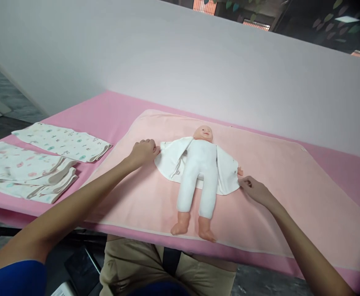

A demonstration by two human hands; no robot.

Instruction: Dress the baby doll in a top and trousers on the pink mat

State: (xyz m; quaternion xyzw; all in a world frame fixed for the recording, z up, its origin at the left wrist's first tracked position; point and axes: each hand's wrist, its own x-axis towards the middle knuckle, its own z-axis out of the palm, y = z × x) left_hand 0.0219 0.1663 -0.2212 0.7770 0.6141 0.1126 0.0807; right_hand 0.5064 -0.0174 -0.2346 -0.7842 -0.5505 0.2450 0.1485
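A baby doll [202, 160] with a white cloth body lies on its back, head toward the wall. Its arms are in the sleeves of a small white jacket [227, 170], which is spread open at the front. My left hand [144, 153] is closed at the sleeve end on the left, where the doll's hand is hidden. On the other side, my right hand [255, 189] pinches the lower outer edge of the jacket, just below the doll's small bare hand. Both of the doll's feet are bare.
Beneath the doll, a peach blanket [278, 197] covers much of the pink padded table [106, 111]. Folded printed baby clothes [65, 142] lie at the left, with a second folded pile [19, 168] nearer me. A white wall [198, 74] rises behind the table.
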